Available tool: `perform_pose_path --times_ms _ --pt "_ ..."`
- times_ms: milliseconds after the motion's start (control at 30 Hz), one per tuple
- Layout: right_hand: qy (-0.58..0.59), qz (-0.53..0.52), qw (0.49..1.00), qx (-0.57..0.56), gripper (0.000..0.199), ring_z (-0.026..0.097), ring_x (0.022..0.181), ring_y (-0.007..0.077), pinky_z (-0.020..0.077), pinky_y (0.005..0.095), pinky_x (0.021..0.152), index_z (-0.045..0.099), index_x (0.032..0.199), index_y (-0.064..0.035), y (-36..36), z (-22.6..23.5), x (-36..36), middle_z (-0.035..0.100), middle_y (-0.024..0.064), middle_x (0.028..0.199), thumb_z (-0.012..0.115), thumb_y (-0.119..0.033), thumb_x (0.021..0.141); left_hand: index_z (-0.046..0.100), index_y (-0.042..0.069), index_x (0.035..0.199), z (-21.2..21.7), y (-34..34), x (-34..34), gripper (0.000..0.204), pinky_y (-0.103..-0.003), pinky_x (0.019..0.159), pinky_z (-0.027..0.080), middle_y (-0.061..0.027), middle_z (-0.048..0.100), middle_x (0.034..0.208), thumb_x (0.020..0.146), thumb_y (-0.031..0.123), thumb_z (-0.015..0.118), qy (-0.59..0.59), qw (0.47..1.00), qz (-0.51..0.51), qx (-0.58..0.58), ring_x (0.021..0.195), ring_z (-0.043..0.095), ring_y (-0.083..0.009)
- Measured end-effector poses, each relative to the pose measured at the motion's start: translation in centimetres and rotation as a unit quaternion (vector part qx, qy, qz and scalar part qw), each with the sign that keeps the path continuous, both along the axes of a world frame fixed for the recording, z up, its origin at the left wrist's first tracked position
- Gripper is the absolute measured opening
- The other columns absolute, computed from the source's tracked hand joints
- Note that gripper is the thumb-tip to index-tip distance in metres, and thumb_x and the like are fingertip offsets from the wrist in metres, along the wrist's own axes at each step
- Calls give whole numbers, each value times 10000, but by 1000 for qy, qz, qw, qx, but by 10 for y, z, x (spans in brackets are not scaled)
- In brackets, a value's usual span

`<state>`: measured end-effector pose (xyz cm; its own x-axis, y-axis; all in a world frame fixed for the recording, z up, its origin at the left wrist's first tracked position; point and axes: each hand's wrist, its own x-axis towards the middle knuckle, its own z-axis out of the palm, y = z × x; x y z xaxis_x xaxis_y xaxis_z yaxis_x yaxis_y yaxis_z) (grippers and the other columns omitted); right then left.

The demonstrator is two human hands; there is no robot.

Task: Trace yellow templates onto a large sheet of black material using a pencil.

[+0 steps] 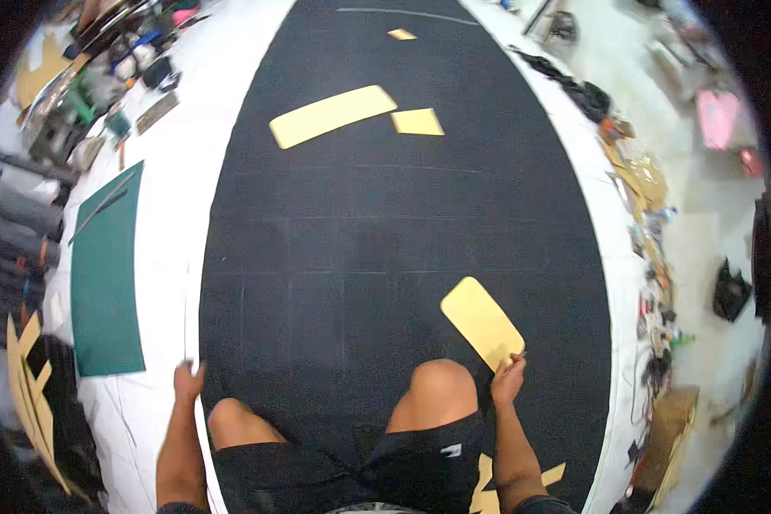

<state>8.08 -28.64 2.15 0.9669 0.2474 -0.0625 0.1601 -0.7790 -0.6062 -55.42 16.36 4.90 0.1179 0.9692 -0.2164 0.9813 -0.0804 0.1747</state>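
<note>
My right hand [507, 380] grips the lower corner of a pale yellow card template [481, 321] with rounded corners, which slants over the black fabric [385, 240] in front of my right knee. My left hand [188, 381] is at the left edge of the fabric, by the white surface, with its thumb spread from the fingers and nothing visible in it. Farther up the fabric lie a longer yellow template [334, 116] with rounded corners and a small four-sided yellow piece [418, 122]. Thin pale lines cross the fabric.
A green cutting mat [110, 274] with a dark strip across it lies to the left. Yellow offcuts [487, 484] are beside my right thigh, and a small yellow piece [402, 34] is at the far end. Clutter [651, 197] lines the right edge; tools and scraps fill the upper left.
</note>
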Motion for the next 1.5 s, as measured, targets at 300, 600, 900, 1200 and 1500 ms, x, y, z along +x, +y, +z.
perform_pose_path --times_ms 300,600,900,1200,1500 --pt "157 171 948 -219 303 650 1096 411 508 490 929 639 1135 -41 -143 137 -27 672 252 1156 522 -304 1042 -96 134 1629 -134 -158 -4 1355 -581 1223 211 -416 -17 1600 743 524 852 15 958 130 -254 1503 66 -573" --pt "70 118 938 -318 370 663 1118 366 500 466 922 634 1235 -69 -81 127 33 701 197 1149 556 -361 1022 -60 155 1637 -111 -165 57 1230 -617 1187 281 -367 -46 1629 826 519 791 -7 951 105 -290 1480 57 -617" --pt "74 92 989 -93 320 640 1048 389 490 469 910 637 1142 -43 -67 29 60 661 202 1072 559 -330 1024 178 73 1613 -143 -174 -28 1027 -531 1176 347 -393 179 1561 854 419 776 7 998 -28 -49 1412 332 -536" --pt "-106 413 895 -133 431 546 1163 359 419 501 950 613 1280 -46 -11 -43 113 602 188 1134 664 -294 931 513 62 1418 27 -110 142 652 -478 1080 440 -238 519 1351 847 226 783 37 984 -162 -61 1258 523 -431" --pt "-148 388 909 -46 510 509 1248 413 361 574 1102 584 1315 -33 -4 -64 231 550 244 1271 703 -314 906 600 56 1348 136 -147 327 580 -458 1088 453 -214 557 1375 869 335 772 177 939 -176 -235 1309 524 -402"
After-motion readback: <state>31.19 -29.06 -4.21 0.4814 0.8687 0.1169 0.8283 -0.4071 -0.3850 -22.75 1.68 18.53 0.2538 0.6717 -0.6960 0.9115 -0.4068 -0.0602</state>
